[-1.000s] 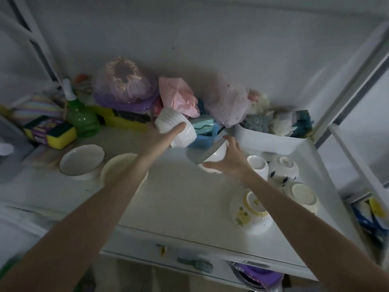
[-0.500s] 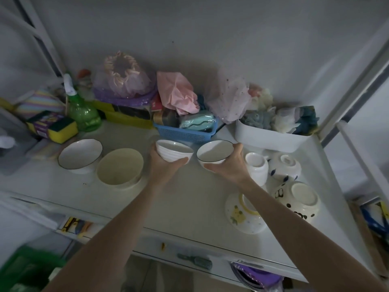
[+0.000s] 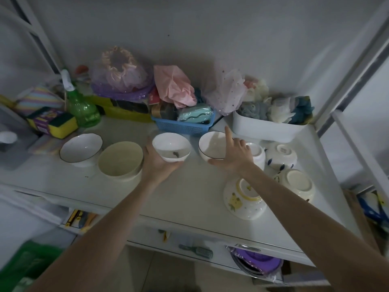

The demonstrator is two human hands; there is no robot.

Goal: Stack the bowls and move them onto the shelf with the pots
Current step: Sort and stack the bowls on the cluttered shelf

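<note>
Left hand cups a small white bowl; right hand, fingers straight, touches black-rimmed bowl.

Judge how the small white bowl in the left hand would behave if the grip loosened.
The small bowl looks like glazed ceramic, so probably slick and breakable. The left hand grips it from below and the side, so it would likely drop to the shelf. Its round body on a narrow foot might rock, though not roll far.
</note>
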